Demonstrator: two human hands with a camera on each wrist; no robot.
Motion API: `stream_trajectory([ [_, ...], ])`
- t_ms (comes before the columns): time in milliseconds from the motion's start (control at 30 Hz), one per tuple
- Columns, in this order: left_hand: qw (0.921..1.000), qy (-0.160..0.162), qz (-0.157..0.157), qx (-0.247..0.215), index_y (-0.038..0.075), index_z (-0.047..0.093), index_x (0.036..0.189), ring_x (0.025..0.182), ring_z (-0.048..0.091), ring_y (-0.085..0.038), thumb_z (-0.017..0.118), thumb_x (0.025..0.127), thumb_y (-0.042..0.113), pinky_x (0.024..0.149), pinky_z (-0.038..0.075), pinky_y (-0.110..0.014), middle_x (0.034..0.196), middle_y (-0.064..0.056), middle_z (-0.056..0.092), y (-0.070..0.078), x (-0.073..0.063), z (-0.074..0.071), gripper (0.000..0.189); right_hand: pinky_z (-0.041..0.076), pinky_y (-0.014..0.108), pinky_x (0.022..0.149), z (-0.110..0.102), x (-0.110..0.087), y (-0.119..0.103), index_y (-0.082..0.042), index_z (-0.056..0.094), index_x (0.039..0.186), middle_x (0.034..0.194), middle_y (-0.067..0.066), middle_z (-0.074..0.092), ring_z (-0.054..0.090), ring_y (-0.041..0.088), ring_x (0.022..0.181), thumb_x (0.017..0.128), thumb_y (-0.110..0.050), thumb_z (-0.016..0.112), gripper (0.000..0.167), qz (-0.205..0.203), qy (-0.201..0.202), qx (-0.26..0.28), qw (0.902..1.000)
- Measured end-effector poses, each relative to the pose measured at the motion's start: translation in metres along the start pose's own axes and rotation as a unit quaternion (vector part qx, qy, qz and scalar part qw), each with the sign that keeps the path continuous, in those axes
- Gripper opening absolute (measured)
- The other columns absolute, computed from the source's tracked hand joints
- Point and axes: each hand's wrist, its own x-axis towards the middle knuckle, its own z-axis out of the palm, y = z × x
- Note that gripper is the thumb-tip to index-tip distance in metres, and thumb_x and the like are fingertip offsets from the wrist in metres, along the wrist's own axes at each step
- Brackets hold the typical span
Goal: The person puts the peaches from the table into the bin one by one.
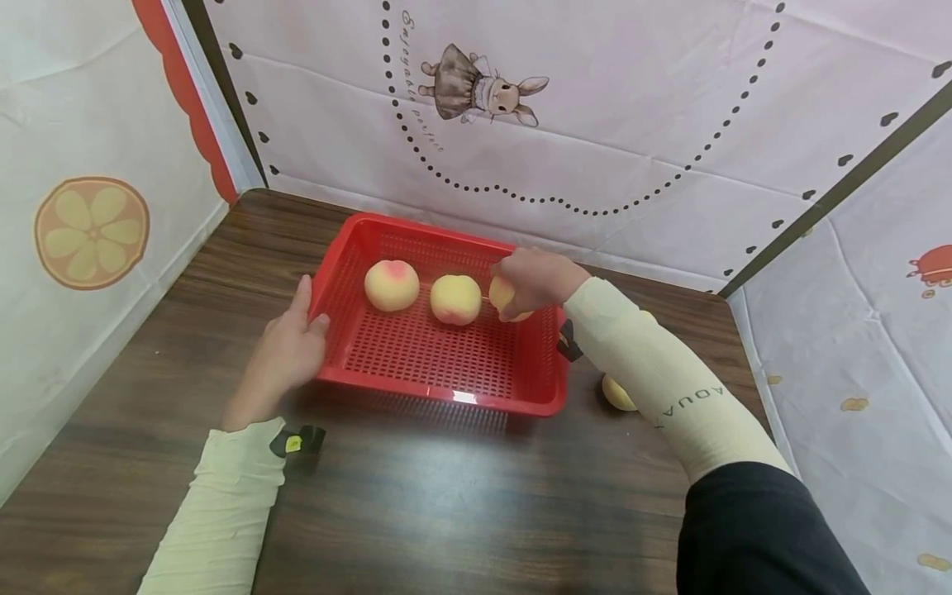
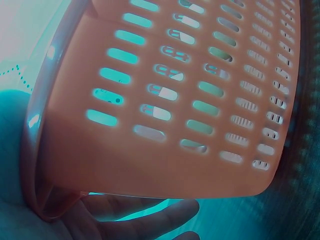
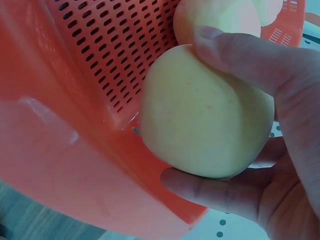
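1. Currently, my right hand [image 1: 539, 275] grips one peach [image 3: 205, 115], thumb on its upper side and fingers beneath, inside the right-hand end of the red basket [image 1: 431, 355]. Contact between this peach and the basket floor cannot be confirmed.
2. My left hand [image 1: 286, 351] touches the basket's left end. The thumb lies at the rim; the fingers are extended and loosely spread outside the wall, not curled.
3. Two further peaches sit in the basket: the left peach [image 1: 392, 286], with a pink upper side, and the middle peach [image 1: 455, 299], pink along its near edge. The middle one lies between the left one and the gripped one; all three are apart.
4. The basket stands on the dark wood-grain table [image 1: 446, 512], near the rear sheet [image 1: 632, 91], which carries a rabbit print [image 1: 476, 87].
5. Outside the basket, to its right, a yellow fruit [image 1: 617, 394] rests on the table, partly hidden by my pale right sleeve [image 1: 669, 376].
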Motion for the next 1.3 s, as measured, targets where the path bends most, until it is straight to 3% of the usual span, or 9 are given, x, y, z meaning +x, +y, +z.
stream_trajectory([
  [500, 1.0, -0.003, -0.005, -0.003, 0.027, -0.023, 0.163, 0.123, 0.058, -0.044, 0.037, 0.111, 0.036, 0.104, 0.05, -0.068, 0.166, -0.029, 0.029, 0.002, -0.001, 0.0, 0.079, 0.056, 0.036, 0.083, 0.005, 0.006, -0.002, -0.015, 0.072, 0.119, 0.1, -0.001, 0.073, 0.064, 0.02, 0.09, 0.081, -0.042, 0.087, 0.049, 0.015, -0.01, -0.009, 0.9998],
  [667, 0.9999, -0.003, -0.009, -0.004, 0.028, -0.023, 0.162, 0.119, 0.06, -0.042, 0.035, 0.112, 0.037, 0.103, 0.052, -0.065, 0.165, -0.029, 0.031, 0.002, -0.001, 0.0, 0.078, 0.056, 0.037, 0.082, 0.009, 0.008, -0.004, -0.016, 0.072, 0.116, 0.098, 0.0, 0.073, 0.063, 0.021, 0.09, 0.081, -0.042, 0.086, 0.045, 0.029, -0.018, -0.009, 0.9994],
  [1100, 1.0, -0.001, -0.004, -0.007, 0.029, -0.023, 0.163, 0.126, 0.056, -0.046, 0.038, 0.111, 0.037, 0.104, 0.05, -0.068, 0.167, -0.027, 0.028, 0.001, -0.004, 0.001, 0.081, 0.058, 0.037, 0.083, 0.012, 0.012, -0.008, -0.016, 0.072, 0.115, 0.099, 0.001, 0.074, 0.066, 0.021, 0.091, 0.081, -0.044, 0.086, 0.046, 0.037, -0.019, -0.013, 0.9991],
  [1300, 1.0, 0.002, -0.005, -0.005, 0.029, -0.023, 0.163, 0.12, 0.06, -0.044, 0.037, 0.111, 0.038, 0.103, 0.053, -0.065, 0.165, -0.028, 0.032, 0.003, -0.005, 0.001, 0.079, 0.058, 0.037, 0.083, 0.013, 0.013, -0.01, -0.016, 0.072, 0.111, 0.098, 0.001, 0.074, 0.065, 0.02, 0.091, 0.082, -0.043, 0.085, 0.042, 0.045, -0.021, -0.006, 0.9988],
])
